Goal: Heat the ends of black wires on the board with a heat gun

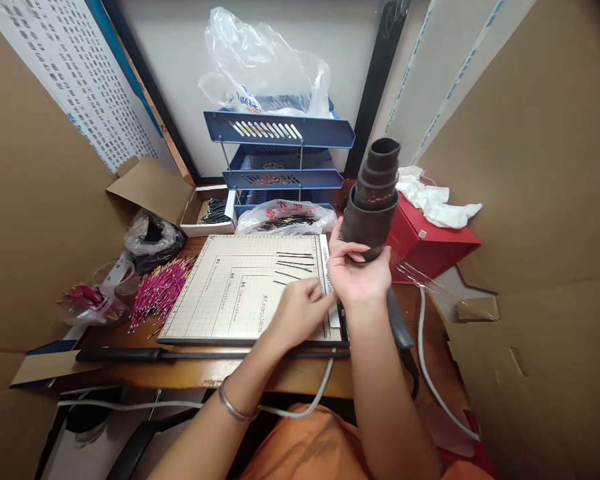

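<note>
My left hand [303,310] is closed over the right part of the paper cutter board [215,287], fingers curled together; what they hold, if anything, is too small to make out. Several thin black sticks [294,261] lie on the board just beyond it. My right hand [360,270] rests palm up at the board's right edge, its fingers around the base of a dark stepped cylinder [373,207] that stands tilted above the palm. The cutter's long black handle [120,355] lies along the front edge of the board.
Magenta sticks [163,290] are heaped left of the board, beside a plastic cup [97,303]. Behind stand a white box [207,227], a plastic bag [285,217] and blue trays [280,133]. A red box [433,237] and white cable [423,347] are at right.
</note>
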Motion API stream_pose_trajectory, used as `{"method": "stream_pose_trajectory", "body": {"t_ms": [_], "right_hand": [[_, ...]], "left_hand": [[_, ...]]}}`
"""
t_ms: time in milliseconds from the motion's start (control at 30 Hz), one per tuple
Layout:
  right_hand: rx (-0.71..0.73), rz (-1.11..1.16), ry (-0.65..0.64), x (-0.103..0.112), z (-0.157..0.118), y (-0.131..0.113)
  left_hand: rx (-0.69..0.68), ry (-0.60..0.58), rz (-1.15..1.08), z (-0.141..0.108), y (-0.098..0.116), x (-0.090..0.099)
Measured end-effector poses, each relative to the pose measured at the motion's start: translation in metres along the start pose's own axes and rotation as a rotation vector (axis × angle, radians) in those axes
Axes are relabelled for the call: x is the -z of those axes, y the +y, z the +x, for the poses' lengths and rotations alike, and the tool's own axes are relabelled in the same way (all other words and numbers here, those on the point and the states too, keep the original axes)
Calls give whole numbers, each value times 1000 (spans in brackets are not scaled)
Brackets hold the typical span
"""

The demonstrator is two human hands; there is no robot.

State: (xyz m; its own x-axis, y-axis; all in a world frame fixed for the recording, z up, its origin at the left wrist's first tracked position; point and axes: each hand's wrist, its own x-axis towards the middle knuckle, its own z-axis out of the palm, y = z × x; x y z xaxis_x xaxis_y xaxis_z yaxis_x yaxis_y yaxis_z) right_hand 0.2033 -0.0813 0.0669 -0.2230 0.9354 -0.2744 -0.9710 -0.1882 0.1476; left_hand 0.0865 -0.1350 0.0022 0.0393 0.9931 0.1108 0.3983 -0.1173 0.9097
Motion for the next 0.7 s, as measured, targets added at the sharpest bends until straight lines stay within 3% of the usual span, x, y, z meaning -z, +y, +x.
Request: {"method": "stream_pose_trajectory", "body": {"t_ms": [133,300,433,567,700], "right_hand": [[103,-54,26,11,17,-26],[199,-78,120,17,27,-34],[217,-8,155,11,27,-30],[154,53,84,13,28,-33],[73,126,-20,22,31,-42]], "left_hand": [[-49,140,139,5,-19,39],[-160,62,537,40,-36,73],[-245,-90,727,67,-43,77],[-179,-173,865,80,-42,74],[-125,-235,884,79,-33,78]]}}
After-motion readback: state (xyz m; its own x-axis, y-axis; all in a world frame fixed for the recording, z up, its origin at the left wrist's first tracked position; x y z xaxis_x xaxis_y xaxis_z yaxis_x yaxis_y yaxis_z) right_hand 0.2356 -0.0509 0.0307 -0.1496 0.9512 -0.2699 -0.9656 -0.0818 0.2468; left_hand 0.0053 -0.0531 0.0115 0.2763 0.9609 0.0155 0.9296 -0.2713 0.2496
